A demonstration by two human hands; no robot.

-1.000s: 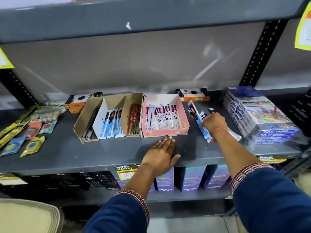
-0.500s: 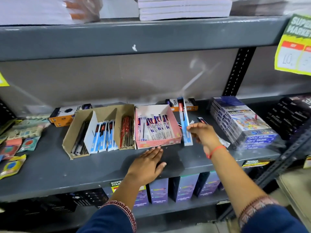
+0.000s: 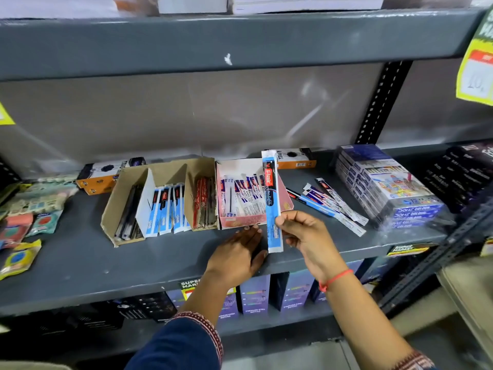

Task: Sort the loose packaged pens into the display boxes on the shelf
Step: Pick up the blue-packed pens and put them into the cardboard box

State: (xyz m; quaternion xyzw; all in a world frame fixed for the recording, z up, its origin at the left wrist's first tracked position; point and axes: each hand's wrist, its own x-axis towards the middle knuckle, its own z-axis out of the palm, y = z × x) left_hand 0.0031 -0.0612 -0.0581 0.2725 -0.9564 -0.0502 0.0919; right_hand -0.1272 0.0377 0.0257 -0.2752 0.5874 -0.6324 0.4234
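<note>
**One Pen Pack Held Up In Front Of The Pink Box**

A big grey shelf (image 3: 80,263) is holding everything. At about three o'clock on it, a tall stack of colour-pencil packs (image 3: 386,188) is sitting wrapped in clear plastic. At about ten o'clock from the hands, a brown cardboard box (image 3: 149,198) is lying open, with dark pens, blue-and-white pen packs and red pens standing in its parts. Touching its right side, a pink box (image 3: 234,221) is holding white and blue pen packs.

The person is leaning in with both arms. The left hand (image 3: 237,253) is lying flat and open on the shelf, fingers together, with its fingertips just at the front of the pink box. It is gripping nothing. The right hand (image 3: 306,236) is pinching a blue pen pack (image 3: 271,201) near its lower half, between thumb and fingers. The pack is standing almost straight up, a little above the shelf, and is covering the right edge of the pink box. A red band (image 3: 334,279) is circling the right wrist.

At two o'clock from the right hand, a small pile of loose pen packs (image 3: 330,201) is lying on the shelf, between the pink box and the pencil stack.
</note>
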